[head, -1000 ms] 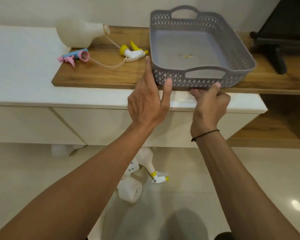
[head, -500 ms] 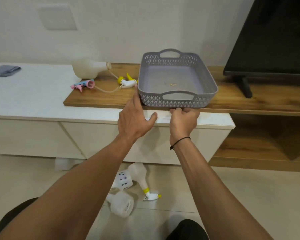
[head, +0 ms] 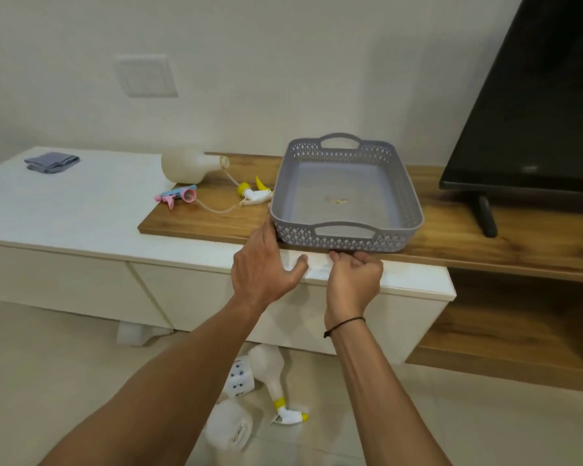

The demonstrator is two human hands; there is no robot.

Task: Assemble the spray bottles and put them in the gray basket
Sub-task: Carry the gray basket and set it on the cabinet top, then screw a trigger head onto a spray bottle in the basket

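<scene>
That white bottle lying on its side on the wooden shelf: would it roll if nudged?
Probably. The white bottle lies on its round side, so it may roll. It looks like empty plastic, likely light. Its open neck carries no sprayer.

left hand (head: 266, 264): flat, fingers spread, arm extended | right hand (head: 354, 280): fingers curled, seemingly empty, wrist banded

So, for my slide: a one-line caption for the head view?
Both hands, left and right, at the near edge of the empty basket; sprayers lie beside it.
</scene>
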